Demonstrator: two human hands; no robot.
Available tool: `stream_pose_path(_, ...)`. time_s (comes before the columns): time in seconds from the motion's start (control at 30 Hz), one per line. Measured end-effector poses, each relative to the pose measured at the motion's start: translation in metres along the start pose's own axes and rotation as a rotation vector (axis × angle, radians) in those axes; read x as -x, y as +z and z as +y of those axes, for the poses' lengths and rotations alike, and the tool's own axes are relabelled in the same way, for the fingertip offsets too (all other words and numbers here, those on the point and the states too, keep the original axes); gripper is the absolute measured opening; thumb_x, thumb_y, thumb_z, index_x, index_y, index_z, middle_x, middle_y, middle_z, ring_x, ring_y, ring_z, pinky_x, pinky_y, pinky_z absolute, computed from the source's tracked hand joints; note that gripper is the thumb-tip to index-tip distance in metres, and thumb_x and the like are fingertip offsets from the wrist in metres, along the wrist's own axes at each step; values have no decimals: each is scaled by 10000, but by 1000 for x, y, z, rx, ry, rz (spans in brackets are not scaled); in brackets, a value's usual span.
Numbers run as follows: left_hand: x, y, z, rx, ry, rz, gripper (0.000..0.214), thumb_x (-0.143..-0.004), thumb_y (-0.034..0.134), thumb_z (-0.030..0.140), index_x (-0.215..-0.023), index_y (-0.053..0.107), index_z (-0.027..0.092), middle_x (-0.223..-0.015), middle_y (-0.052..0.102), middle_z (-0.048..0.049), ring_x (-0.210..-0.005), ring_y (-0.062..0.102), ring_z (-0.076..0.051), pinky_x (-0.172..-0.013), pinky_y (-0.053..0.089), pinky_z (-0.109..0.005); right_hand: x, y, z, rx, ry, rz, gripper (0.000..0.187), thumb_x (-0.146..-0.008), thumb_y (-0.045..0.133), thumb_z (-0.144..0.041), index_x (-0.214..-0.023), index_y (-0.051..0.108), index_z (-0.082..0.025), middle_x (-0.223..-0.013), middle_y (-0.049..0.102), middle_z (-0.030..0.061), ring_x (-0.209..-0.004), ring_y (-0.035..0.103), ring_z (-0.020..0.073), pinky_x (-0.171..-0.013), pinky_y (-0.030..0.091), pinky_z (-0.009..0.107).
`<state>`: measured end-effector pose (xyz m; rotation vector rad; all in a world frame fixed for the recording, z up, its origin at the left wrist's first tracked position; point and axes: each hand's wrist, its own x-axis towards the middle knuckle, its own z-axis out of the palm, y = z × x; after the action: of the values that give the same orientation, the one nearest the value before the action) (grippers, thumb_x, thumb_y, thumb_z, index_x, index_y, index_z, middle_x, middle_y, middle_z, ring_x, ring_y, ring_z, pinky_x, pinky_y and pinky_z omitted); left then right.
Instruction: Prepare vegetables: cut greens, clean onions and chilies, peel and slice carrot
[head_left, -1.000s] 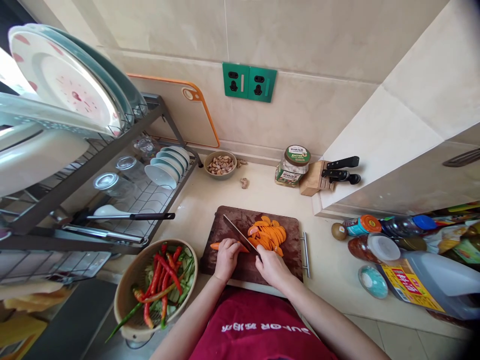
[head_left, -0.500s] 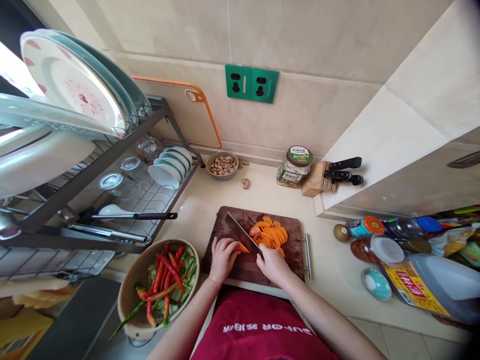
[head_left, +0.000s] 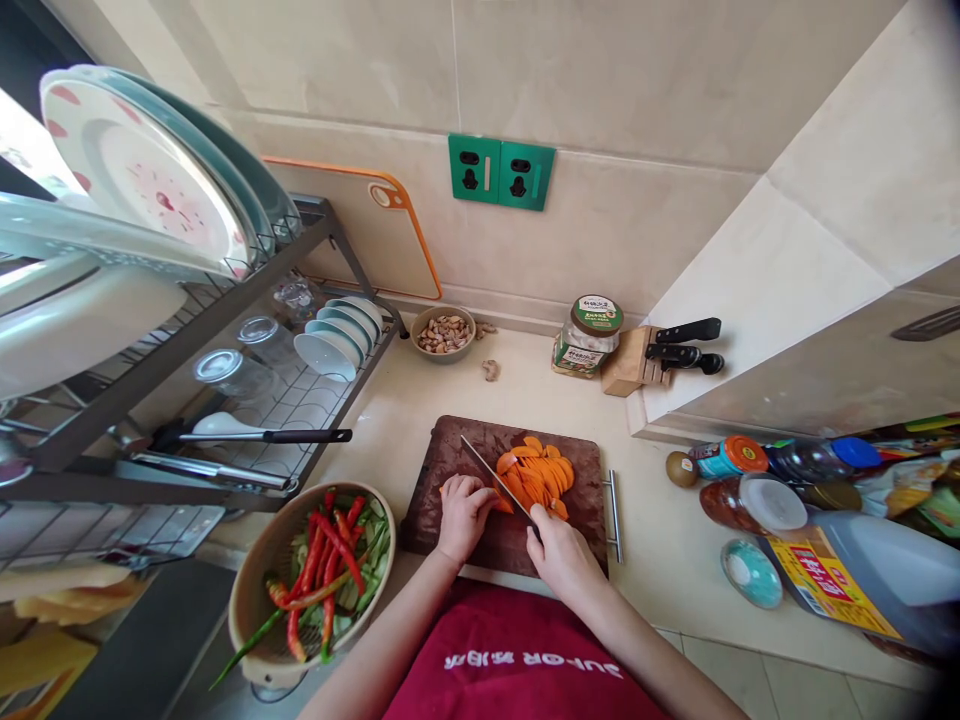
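A dark wooden cutting board [head_left: 450, 450] lies on the counter in front of me. My left hand [head_left: 465, 515] has its fingers curled down on a piece of carrot [head_left: 504, 502], which is mostly hidden under them. In my right hand [head_left: 562, 545] is the handle of a kitchen knife [head_left: 491, 470]. Its blade points away and to the left, close beside my left fingertips. Thin orange carrot slices [head_left: 546, 470] lie in an overlapping pile to the right of the blade.
At left stand a colander [head_left: 241, 600] of red peppers and green slices, and a dish rack [head_left: 315, 250]. Behind the board are a bowl [head_left: 415, 345], a ginger piece [head_left: 490, 370], a jar [head_left: 585, 340] and a knife block [head_left: 626, 360]. Bottles [head_left: 877, 570] line the right side.
My left hand has shifted right toward the slice pile. The knife has moved slightly right and now shows its blade more edge-on; my right hand has come a little nearer to me.
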<state>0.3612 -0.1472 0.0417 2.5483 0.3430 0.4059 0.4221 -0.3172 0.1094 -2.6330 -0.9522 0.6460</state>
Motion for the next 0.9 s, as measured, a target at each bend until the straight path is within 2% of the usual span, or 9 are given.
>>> stream_pose_path(0.1, 1, -1, 5, -68, -43, -9, 143, -813, 552, 288, -767, 687, 274, -786, 611, -20, -837, 504, -187, -799, 318, -381, 7, -6, -1, 31, 0, -26, 108, -850, 384, -183, -901, 479, -193, -778, 637, 28, -660, 612, 145, -524, 276, 235)
stream_pose_path(0.2, 1, 0, 6, -71, -53, -24, 140, -815, 552, 274, -795, 689, 289, -797, 615, -17, -840, 497, -184, -786, 301, -370, 11, -9, -2, 72, 27, -61, 112, -847, 396, -182, -915, 484, -196, -786, 644, 33, -662, 623, 153, -518, 287, 234)
stream_pose_path(0.37, 2, 1, 3, -22, -69, -3, 141, -813, 556, 281, -851, 690, 303, -815, 621, -17, -846, 494, -182, -790, 294, -357, -1, 1, -6, 128, 65, -125, 178, -863, 371, -187, -998, 487, -185, -771, 658, 62, -655, 633, 172, -515, 305, 238)
stream_pose_path(0.53, 3, 1, 2, 8, -74, -1, 120, -805, 568, 275, -789, 686, 270, -803, 620, -12, -834, 500, -169, -786, 301, -340, -16, 8, -6, 80, 62, -86, 157, -868, 363, -212, -950, 495, -185, -772, 663, 59, -672, 628, 172, -521, 293, 238)
stream_pose_path(0.73, 3, 3, 0, 13, -66, 6, 123, -808, 565, 271, -785, 685, 258, -806, 625, -18, -835, 506, -172, -788, 311, -347, -1, -6, -1, 75, -2, -85, 135, -860, 368, -215, -926, 485, -203, -742, 646, 26, -621, 608, 143, -510, 259, 238)
stream_pose_path(0.9, 4, 4, -2, 19, -56, 18, 134, -813, 559, 282, -772, 685, 257, -805, 629, -22, -827, 508, -174, -776, 314, -352, -11, 3, -7, 100, 69, -121, 146, -858, 361, -203, -916, 494, -188, -742, 657, 53, -647, 622, 166, -510, 251, 250)
